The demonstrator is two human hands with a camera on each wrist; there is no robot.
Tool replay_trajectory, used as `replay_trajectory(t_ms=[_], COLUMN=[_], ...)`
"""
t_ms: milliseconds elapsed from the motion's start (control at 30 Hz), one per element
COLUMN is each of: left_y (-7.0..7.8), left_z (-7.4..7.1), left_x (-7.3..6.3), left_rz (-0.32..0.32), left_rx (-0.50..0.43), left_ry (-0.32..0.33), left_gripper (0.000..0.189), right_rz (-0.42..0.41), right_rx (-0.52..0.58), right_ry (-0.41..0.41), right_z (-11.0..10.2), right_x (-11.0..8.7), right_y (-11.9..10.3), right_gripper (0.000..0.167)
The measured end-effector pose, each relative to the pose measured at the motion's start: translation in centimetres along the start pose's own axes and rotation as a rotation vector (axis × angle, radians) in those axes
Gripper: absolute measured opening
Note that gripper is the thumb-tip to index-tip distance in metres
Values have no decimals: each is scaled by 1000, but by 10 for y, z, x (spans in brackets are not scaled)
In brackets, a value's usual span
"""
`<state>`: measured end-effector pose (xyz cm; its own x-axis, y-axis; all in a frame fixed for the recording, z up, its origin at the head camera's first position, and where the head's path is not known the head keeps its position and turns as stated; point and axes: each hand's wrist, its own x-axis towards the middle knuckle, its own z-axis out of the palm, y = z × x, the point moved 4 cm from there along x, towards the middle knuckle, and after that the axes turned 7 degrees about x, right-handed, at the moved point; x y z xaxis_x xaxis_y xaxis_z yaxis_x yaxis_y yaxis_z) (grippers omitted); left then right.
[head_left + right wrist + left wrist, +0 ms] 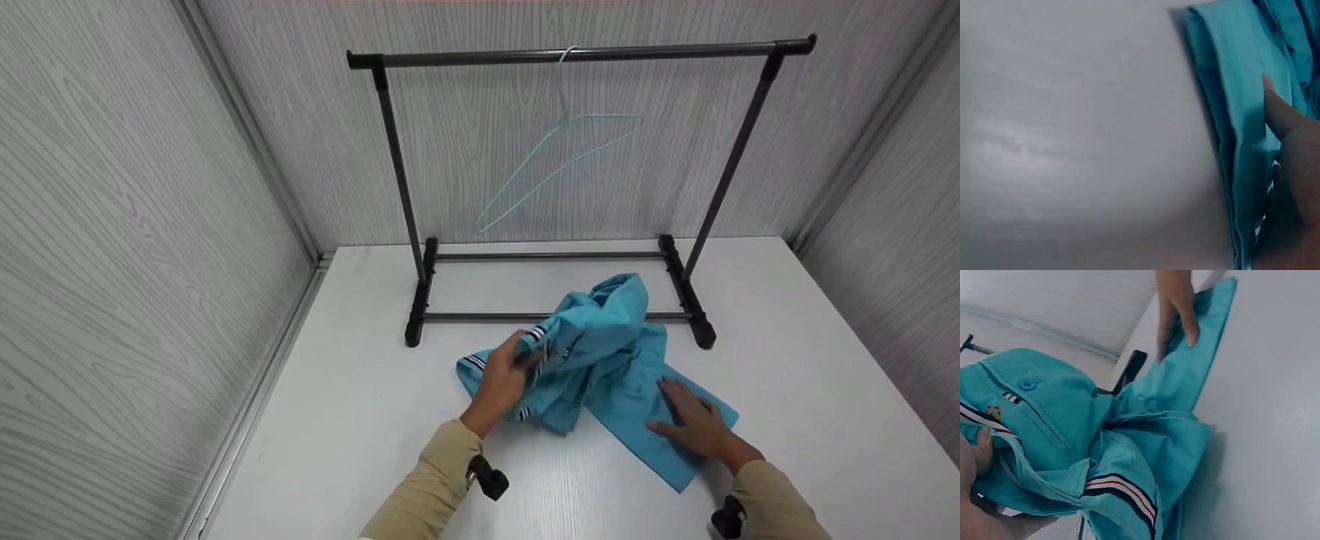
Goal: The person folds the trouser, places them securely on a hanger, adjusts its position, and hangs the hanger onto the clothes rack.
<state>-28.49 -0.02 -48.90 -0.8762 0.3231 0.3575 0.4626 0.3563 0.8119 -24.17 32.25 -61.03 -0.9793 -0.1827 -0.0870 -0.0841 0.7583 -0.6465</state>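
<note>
A crumpled turquoise garment [600,337] lies on the white table, its left part bunched and raised. Dark, white and red stripes run along its trim, and the left wrist view shows a blue button [1027,386] beside a stitched slit. My left hand [499,382] grips the bunched cloth near a striped edge, thumb over the trim. On the flat, straight-edged part at the right rests my right hand [691,420], fingers extended and thumb spread. The right wrist view shows that part's folded edge [1235,129] beside the thumb. Folds hide the garment's full shape.
Behind the garment stands a black clothes rack [577,55], its feet and lower bars on the table [360,420]. A pale wire hanger [559,169] hangs from the top bar. Grey wood-grain panels [112,225] enclose the left, back and right sides.
</note>
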Motion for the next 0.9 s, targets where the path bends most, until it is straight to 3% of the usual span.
replay_trajectory(t_ms=[300,367,467,567,633,767,833,900], left_y=[-18,-22,-23,-9,6,34,37,33], left_z=[-68,-75,-75,-69,-64,-51,-44,-36], left_x=[9,7,4,0,-4,-13,-17,-22], left_rz=[-289,-345,-375,-315,-230,-8,70,89], left_rx=[-234,-279,-337,-317,-260,-152,-123,-110], left_ry=[190,198,128,-4,-114,-330,-418,-488], left_gripper=[36,41,44,44,43,24,14,21], right_rz=[-9,-16,-76,-228,-338,-514,-606,-688], right_rx=[-47,-30,65,136,90,-187,-345,-456], right_ry=[22,63,173,278,313,285,242,186], right_z=[-16,-20,-29,-43,-51,-58,-54,-47], right_x=[3,5,13,24,31,39,40,38], right_y=[-2,-14,-46,-90,-122,-177,-197,-208], right_gripper=[67,59,55,65,77,97,99,90])
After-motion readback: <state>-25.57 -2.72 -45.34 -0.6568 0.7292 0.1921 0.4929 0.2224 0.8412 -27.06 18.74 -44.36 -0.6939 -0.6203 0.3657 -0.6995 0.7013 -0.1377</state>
